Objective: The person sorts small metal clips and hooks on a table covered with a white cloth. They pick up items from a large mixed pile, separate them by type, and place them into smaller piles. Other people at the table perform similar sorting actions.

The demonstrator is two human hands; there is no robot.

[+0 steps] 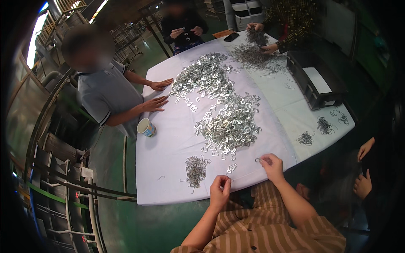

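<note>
Across a green floor (177,217) stands one white-covered table (162,164), bare along much of its left edge. One dark crate (314,99) sits near its right edge. Two joined heaps of metal clips (230,122) fill the middle; one wire pile (195,171) lies toward the near edge. There, left hand (220,189) and right hand (271,165) each pinch one wire hook (257,160). One cup (146,127) stands leftward.

Your two hands (219,193) (272,166) at the near edge of one worktop (166,156); one cup (147,129) on its left, one phone (231,37) at its far edge, one crate (300,84) on its right.
</note>
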